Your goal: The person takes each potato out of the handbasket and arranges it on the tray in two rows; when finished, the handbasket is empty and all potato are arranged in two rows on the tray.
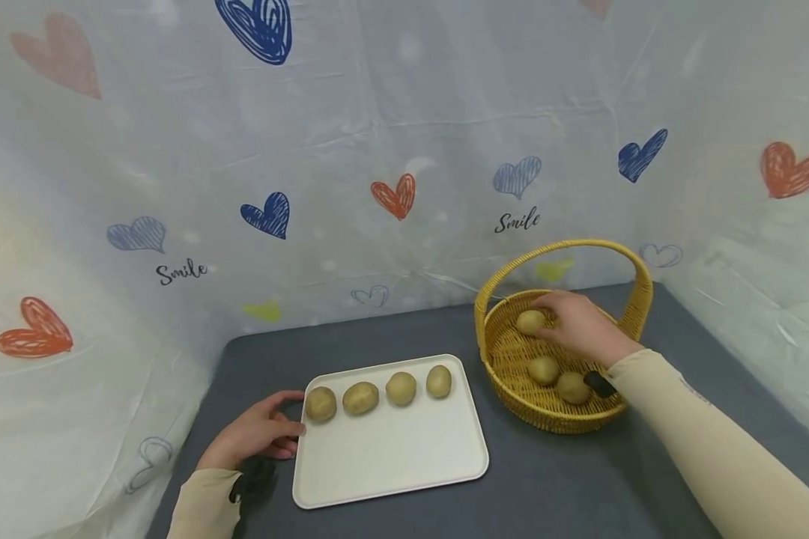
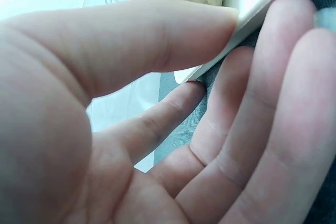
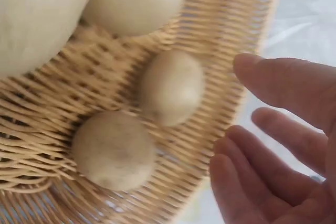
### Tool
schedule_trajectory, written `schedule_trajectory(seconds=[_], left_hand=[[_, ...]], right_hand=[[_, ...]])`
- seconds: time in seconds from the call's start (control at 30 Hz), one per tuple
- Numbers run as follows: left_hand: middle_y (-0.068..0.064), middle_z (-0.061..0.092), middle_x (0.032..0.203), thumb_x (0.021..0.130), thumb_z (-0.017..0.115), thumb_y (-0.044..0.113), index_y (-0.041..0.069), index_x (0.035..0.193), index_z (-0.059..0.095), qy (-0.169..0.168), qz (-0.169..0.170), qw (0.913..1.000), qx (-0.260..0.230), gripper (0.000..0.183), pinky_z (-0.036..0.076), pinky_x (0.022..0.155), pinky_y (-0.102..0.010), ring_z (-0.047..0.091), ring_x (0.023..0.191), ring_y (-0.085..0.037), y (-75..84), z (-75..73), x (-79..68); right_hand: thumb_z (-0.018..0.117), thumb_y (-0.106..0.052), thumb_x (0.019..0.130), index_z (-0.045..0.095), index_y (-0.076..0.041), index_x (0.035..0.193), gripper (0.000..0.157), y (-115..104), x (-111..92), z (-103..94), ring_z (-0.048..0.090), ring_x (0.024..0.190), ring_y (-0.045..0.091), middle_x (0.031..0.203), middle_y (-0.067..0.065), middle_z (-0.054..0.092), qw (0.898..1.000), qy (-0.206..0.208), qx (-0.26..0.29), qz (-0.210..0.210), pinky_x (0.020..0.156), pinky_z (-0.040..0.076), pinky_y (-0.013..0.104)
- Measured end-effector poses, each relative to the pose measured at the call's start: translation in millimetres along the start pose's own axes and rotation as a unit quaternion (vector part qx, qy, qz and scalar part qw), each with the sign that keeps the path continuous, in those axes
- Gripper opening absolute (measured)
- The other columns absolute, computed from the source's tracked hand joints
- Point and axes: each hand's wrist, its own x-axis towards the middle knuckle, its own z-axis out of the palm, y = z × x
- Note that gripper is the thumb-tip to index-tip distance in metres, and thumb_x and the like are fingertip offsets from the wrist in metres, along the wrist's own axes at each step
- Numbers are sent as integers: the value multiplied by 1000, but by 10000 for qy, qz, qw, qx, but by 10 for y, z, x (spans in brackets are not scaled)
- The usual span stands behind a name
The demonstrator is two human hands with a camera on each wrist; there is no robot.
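My left hand (image 1: 259, 430) is at the left edge of a white tray (image 1: 391, 457), thumb and index fingertip touching its rim at separate spots. In the left wrist view the other fingers lie loosely bent beside the tray wall. Several potatoes (image 1: 360, 398) form a row along the tray's far side. Reaching into a yellow wicker basket (image 1: 519, 393), my right hand (image 1: 580, 322) has its fingertips close to a potato (image 1: 530, 323). The right wrist view shows thumb and fingers apart, nothing between them, beside a potato (image 3: 173, 87) and another potato (image 3: 114, 150).
Nearer the basket's front lie two more potatoes (image 1: 573, 388). The basket's tall handle (image 1: 566, 245) arches over my right hand. Both tray and basket stand on a dark grey table (image 1: 512, 479), with a white curtain (image 1: 337, 247) printed with hearts behind it.
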Motion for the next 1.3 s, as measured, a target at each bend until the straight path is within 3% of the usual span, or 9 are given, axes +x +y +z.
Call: schedule_trajectory(seconds=[0.33, 0.63, 0.83, 0.97, 1.1, 1.3], left_hand=[[-14, 71, 91, 95, 83, 20, 7, 164, 39, 13, 30, 10000, -6, 83, 67, 68, -40, 75, 72, -21, 40, 33, -8], [-14, 71, 91, 95, 83, 18, 7, 163, 41, 73, 28, 10000, -27, 81, 67, 67, -40, 75, 71, -21, 64, 42, -17], [-13, 71, 90, 94, 83, 18, 6, 163, 41, 65, 39, 9999, -68, 81, 67, 67, -39, 75, 71, -21, 53, 40, -22], [-13, 71, 91, 95, 82, 17, 5, 163, 40, 41, 49, 10000, -58, 81, 67, 67, -39, 74, 71, -20, 42, 33, -32], [-13, 71, 91, 95, 82, 17, 5, 163, 40, 33, 59, 9999, -75, 81, 67, 67, -39, 75, 71, -20, 38, 31, -40], [-14, 71, 90, 94, 84, 17, 7, 162, 43, 158, -2, 9999, -59, 80, 67, 66, -40, 74, 71, -21, 36, 29, -10]], right_hand=[[79, -14, 96, 68, 1, 141, 48, 219, 172, 167, 63, 131, 47, 139, 24, 70, 9979, -367, 326, 431, 108, 52, 65], [78, -12, 96, 73, 1, 131, 38, 225, 240, 159, 66, 125, 49, 131, 24, 73, 9978, -506, 232, 354, 104, 53, 65], [82, -9, 91, 76, 2, 122, 33, 231, 310, 204, 71, 112, 45, 118, 22, 77, 9989, -429, -139, 149, 99, 57, 62], [84, -6, 84, 77, -3, 105, 23, 212, 354, 236, 69, 93, 32, 100, 13, 76, 9985, -499, -220, 107, 86, 57, 52], [81, -6, 88, 67, -12, 86, 15, 162, 366, 248, 49, 77, 22, 81, 3, 61, 9975, -661, -147, 196, 73, 42, 42], [77, -10, 96, 67, -13, 83, 18, 97, 363, 224, 48, 74, 19, 78, 2, 60, 9965, -815, -58, 195, 71, 41, 38]])
